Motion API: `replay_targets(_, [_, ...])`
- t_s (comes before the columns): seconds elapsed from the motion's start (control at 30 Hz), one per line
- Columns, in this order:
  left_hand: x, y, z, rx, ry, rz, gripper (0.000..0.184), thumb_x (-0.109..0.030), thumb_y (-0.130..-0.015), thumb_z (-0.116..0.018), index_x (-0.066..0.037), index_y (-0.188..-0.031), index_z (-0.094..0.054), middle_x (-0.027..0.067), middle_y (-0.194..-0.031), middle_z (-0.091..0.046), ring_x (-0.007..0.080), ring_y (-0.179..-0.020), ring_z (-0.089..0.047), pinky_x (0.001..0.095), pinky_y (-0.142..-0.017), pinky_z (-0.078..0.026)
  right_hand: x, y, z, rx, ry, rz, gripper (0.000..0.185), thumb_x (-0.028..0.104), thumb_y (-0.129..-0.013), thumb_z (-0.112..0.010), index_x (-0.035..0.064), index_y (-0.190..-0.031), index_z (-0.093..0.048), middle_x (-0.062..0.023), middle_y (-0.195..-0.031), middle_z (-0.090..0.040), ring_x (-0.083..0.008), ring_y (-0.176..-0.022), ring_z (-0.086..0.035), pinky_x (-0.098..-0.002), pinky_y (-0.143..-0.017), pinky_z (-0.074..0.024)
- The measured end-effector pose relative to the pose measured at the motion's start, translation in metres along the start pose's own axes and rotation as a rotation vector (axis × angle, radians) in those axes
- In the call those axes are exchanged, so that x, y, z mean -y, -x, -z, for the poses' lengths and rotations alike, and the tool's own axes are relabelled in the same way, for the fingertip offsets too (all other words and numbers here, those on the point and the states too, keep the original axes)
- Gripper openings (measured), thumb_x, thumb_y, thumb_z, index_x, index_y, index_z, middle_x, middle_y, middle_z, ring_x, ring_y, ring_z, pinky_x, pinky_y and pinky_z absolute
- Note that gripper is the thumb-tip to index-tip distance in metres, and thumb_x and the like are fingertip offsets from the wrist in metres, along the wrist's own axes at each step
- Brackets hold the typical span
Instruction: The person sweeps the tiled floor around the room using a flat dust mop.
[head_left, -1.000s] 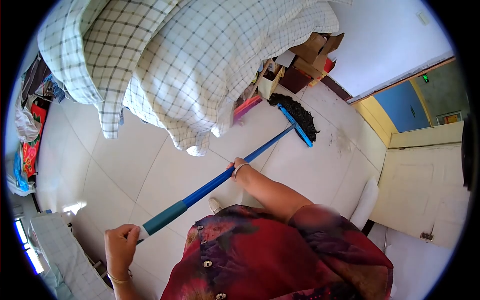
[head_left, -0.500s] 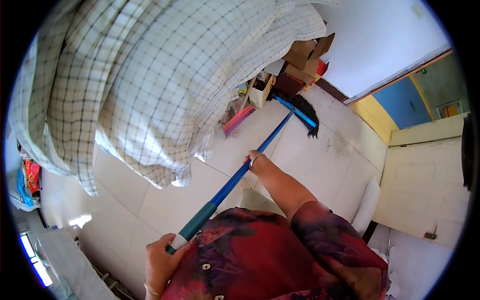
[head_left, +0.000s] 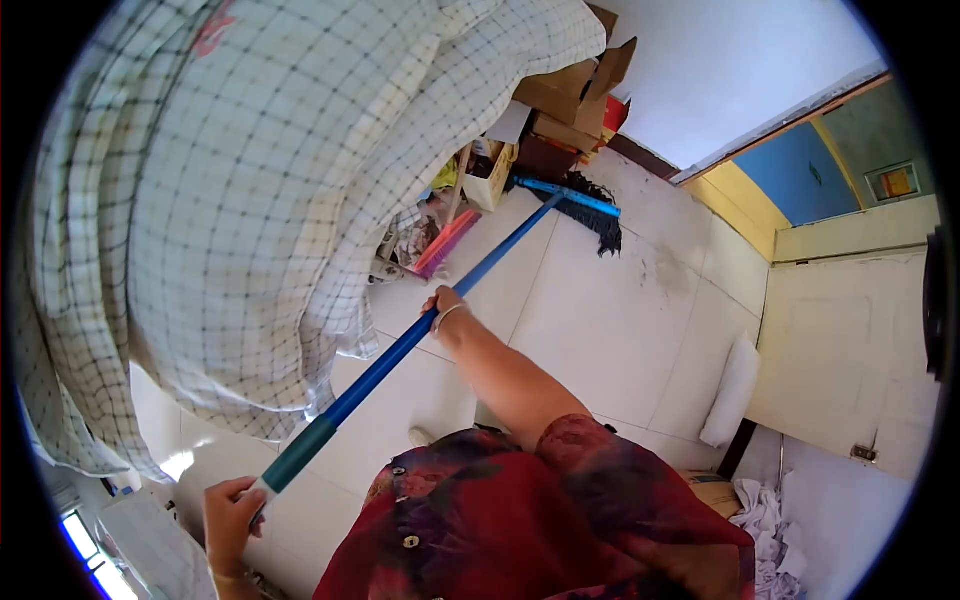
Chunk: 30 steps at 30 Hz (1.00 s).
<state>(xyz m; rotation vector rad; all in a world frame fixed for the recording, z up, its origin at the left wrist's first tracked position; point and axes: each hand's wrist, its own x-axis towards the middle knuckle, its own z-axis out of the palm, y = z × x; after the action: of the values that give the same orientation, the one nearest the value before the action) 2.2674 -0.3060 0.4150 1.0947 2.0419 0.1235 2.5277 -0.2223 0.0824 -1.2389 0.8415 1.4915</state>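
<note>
A mop with a blue pole (head_left: pixel 380 368) slants across the view from lower left to upper centre. My left hand (head_left: pixel 234 512) is closed on the white end of the pole, just below its green grip (head_left: pixel 298 457). Farther up, my right hand (head_left: pixel 442 305) wraps round the blue part. The blue mop head (head_left: pixel 572 196) with dark, stringy strands (head_left: pixel 606 232) rests on the tiled floor (head_left: pixel 580 300) near the cardboard boxes. To its left lies a pink and purple broom head (head_left: pixel 445 243), which neither hand touches.
Checked cloth (head_left: pixel 240 200) hangs over the left side. Open cardboard boxes (head_left: pixel 575 95) and a cream bin (head_left: pixel 488 185) stand at the top centre. A pale door (head_left: pixel 845 345), a white roll (head_left: pixel 732 392) and crumpled white material (head_left: pixel 765 530) are on the right.
The mop head has shifted left and up in the view, and its strands trail differently. Both hands keep hold of the pole. The view has turned, and the checked cloth fills more of the left.
</note>
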Motion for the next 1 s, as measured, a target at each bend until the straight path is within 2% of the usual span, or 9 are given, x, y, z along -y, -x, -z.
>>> replay_targets(0.07, [-0.012, -0.009, -0.004, 0.093, -0.075, 0.007, 0.02, -0.003, -0.061, -0.05, 0.008, -0.078, -0.054, 0.0069, -0.046, -0.048, 0.0089, -0.033, -0.042, 0.0175, -0.028, -0.032, 0.013, 0.003, 0.001, 0.028, -0.031, -0.064, 0.012, 0.01, -0.071, -0.039, 0.0077, -0.06, -0.034, -0.0033, -0.046, -0.036, -0.0147, -0.037, -0.038, -0.0276, -0.037, -0.0343])
replay_targets(0.1, [-0.013, -0.012, -0.001, 0.038, -0.067, 0.002, 0.019, -0.004, -0.061, -0.052, 0.009, -0.076, -0.054, 0.0062, -0.045, -0.047, 0.0087, -0.032, -0.041, 0.0174, -0.027, -0.032, 0.01, 0.006, 0.0, 0.031, -0.035, -0.072, 0.011, 0.009, -0.071, -0.039, 0.0075, -0.061, -0.035, -0.0035, -0.047, -0.037, -0.0143, -0.037, -0.038, -0.0274, -0.038, -0.0348])
replay_targets(0.2, [-0.013, -0.018, 0.004, 0.216, -0.079, 0.01, 0.019, -0.003, -0.061, -0.053, 0.009, -0.076, -0.054, 0.0054, -0.045, -0.047, 0.0079, -0.032, -0.041, 0.0171, -0.028, -0.032, 0.006, 0.006, 0.006, -0.02, -0.02, -0.057, 0.011, 0.009, -0.071, -0.039, 0.0074, -0.061, -0.034, -0.0033, -0.047, -0.036, -0.014, -0.037, -0.038, -0.0265, -0.038, -0.0348])
replay_targets(0.47, [0.004, -0.023, -0.018, 0.316, -0.04, -0.008, 0.018, -0.003, -0.062, -0.053, 0.009, -0.075, -0.055, 0.0052, -0.045, -0.047, 0.0068, -0.032, -0.04, 0.0164, -0.029, -0.032, 0.015, 0.004, 0.055, -0.135, 0.005, -0.011, 0.01, 0.01, -0.069, -0.038, 0.0069, -0.06, -0.035, -0.0047, -0.043, -0.036, -0.0157, -0.037, -0.038, -0.0274, -0.038, -0.0353])
replay_targets(0.53, [0.01, -0.026, -0.029, 0.326, -0.05, -0.023, 0.018, -0.004, -0.062, -0.054, 0.008, -0.075, -0.055, 0.005, -0.045, -0.047, 0.0067, -0.033, -0.04, 0.0164, -0.029, -0.032, 0.022, -0.007, 0.068, -0.152, 0.041, -0.005, 0.017, 0.014, -0.072, -0.036, 0.0058, -0.058, -0.036, -0.006, -0.042, -0.037, -0.0172, -0.035, -0.038, -0.0296, -0.037, -0.0352])
replay_targets(0.6, [0.019, -0.03, -0.045, 0.36, 0.004, -0.041, 0.018, -0.005, -0.062, -0.055, 0.007, -0.076, -0.055, 0.0048, -0.044, -0.046, 0.0066, -0.033, -0.04, 0.016, -0.029, -0.031, 0.032, -0.014, 0.085, -0.178, 0.066, 0.036, 0.015, 0.014, -0.069, -0.038, 0.0089, -0.055, -0.035, -0.0038, -0.041, -0.036, -0.0168, -0.037, -0.038, -0.028, -0.038, -0.0352])
replay_targets(0.87, [0.077, -0.023, -0.101, 0.397, 0.081, -0.095, 0.022, -0.008, -0.059, -0.06, 0.002, -0.078, -0.057, 0.0028, -0.048, -0.048, 0.006, -0.036, -0.041, 0.0175, -0.033, -0.033, 0.066, 0.0, 0.142, -0.117, -0.003, 0.112, 0.017, 0.015, -0.067, -0.04, 0.0104, -0.051, -0.034, -0.0021, -0.039, -0.035, -0.0149, -0.036, -0.037, -0.0265, -0.038, -0.0348])
replay_targets(0.97, [0.117, -0.028, -0.103, 0.337, -0.032, -0.398, 0.025, -0.01, -0.056, -0.063, 0.002, -0.077, -0.056, 0.0079, -0.055, -0.053, 0.0107, -0.047, -0.048, 0.0213, -0.046, -0.04, 0.057, 0.027, 0.145, -0.075, -0.091, 0.159, 0.015, 0.014, -0.065, -0.042, 0.0107, -0.052, -0.035, -0.0014, -0.041, -0.036, -0.0143, -0.036, -0.036, -0.0257, -0.039, -0.034])
replay_targets(1.0, [0.129, -0.031, -0.1, 0.341, -0.025, -0.408, 0.025, -0.01, -0.056, -0.063, 0.002, -0.077, -0.056, 0.0079, -0.055, -0.053, 0.0107, -0.047, -0.048, 0.0213, -0.046, -0.04, 0.052, 0.036, 0.144, -0.05, -0.155, 0.187, 0.014, 0.014, -0.064, -0.043, 0.011, -0.052, -0.035, -0.0011, -0.043, -0.036, -0.0139, -0.036, -0.036, -0.0254, -0.039, -0.0335])
